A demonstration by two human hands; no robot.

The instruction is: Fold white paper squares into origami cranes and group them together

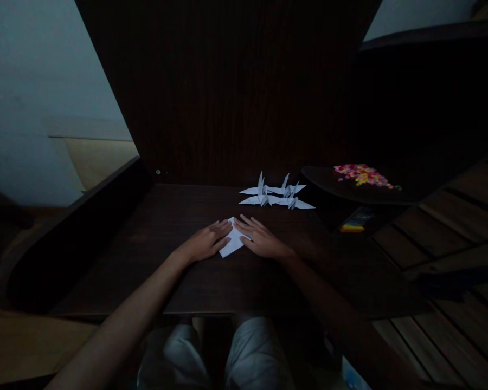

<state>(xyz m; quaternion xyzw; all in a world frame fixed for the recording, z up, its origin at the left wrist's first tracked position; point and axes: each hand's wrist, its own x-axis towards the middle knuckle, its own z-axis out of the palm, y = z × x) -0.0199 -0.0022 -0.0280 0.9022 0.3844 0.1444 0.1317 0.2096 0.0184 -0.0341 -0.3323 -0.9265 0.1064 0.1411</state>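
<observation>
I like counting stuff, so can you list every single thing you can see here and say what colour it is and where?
paper cranes: about four, white, far side of the desk
folded paper: one, white, desk middle, under both hands
desk: one, dark brown wood
colourful bits: a pile, pink and yellow, on a dark shelf at right
rainbow-striped thing: one, below that shelf, too dim to tell
left hand: flat on the paper
right hand: flat on the paper

Dim light is barely reaching the dark desk point(179, 216); beyond its left end a pale wall point(32, 81) is glowing faintly, while straight lines are bowing toward the edges.
</observation>
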